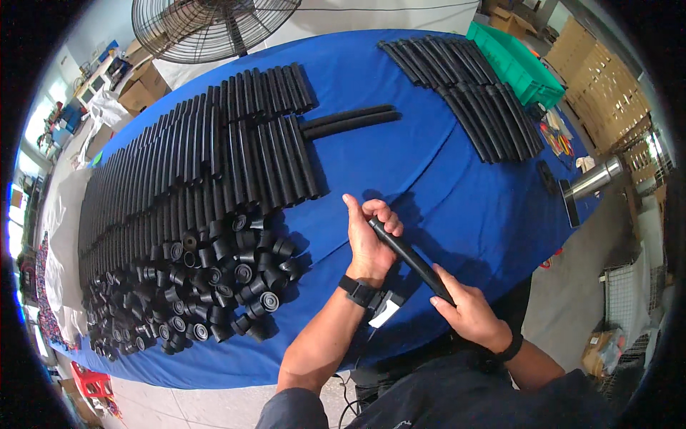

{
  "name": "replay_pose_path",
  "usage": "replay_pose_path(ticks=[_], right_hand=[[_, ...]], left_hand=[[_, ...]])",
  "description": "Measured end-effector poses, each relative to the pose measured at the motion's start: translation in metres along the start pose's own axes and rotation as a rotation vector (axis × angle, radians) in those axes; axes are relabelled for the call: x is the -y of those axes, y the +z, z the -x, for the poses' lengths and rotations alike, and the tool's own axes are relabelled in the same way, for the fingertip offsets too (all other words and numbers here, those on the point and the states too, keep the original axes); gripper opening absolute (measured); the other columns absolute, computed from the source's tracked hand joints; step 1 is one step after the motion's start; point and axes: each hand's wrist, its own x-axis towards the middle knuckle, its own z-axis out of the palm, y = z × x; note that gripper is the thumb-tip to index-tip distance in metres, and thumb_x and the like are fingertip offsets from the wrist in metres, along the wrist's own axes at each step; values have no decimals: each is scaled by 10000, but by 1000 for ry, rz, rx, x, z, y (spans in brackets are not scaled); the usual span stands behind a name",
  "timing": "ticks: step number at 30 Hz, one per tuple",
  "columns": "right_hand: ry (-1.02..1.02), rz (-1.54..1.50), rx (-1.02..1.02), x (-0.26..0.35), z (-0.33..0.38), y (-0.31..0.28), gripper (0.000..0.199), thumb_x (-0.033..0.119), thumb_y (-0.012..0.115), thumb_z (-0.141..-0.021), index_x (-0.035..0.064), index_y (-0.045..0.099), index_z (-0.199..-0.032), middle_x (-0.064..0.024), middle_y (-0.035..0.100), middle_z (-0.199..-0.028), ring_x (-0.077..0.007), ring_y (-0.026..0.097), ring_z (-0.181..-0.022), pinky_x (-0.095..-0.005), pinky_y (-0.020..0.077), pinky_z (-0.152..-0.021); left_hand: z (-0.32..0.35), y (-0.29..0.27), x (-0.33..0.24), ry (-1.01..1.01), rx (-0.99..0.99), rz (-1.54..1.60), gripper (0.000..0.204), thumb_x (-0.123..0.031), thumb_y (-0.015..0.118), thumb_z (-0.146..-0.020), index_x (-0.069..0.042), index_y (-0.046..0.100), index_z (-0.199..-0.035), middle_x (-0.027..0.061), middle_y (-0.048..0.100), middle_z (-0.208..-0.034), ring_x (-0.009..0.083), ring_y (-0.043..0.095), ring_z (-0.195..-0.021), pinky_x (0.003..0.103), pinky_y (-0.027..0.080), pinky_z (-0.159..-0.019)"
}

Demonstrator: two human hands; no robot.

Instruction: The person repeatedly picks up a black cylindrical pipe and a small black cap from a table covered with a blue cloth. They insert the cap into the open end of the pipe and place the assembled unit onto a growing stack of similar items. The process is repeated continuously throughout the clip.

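Note:
A black tube slants between my two hands above the blue cloth. My left hand curls its fingers round the tube's upper end, thumb raised and off it. The lower end lies in my right hand, which grips it with the thumb along one side; that tip is hidden. Left of my hands lies a heap of round black caps, some showing ringed faces. Beyond the heap, many black tubes lie side by side in rows. Two more tubes lie crosswise at the rows' right end.
A second group of black tubes lies at the far right, beside a green crate. A metal cylinder stands out at the table's right edge. A large fan is behind the table. Cardboard boxes stand back left.

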Motion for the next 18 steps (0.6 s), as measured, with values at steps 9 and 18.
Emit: replay_pose_path(ticks=[9, 18], right_hand=[[-26, 178, -49, -11, 4, 3, 603, 198, 648, -961, -27, 410, -1467, -308, 661, -1115, -463, 670, -989, -487, 556, -818], [-49, 251, -126, -17, -3, -12, 553, 273, 660, -958, 9, 494, -1415, -239, 685, -1024, -416, 691, -874, -476, 548, -715]], left_hand=[[-1, 4, 2, 17, -47, -88, 621, -669, 395, -1009, -140, 507, -703, -22, 402, -624, 131, 357, -525, 296, 300, -488], [5, 26, 1, 139, -128, -215, 551, -651, 538, -962, -114, 625, -880, -3, 486, -720, 149, 464, -640, 304, 435, -611]])
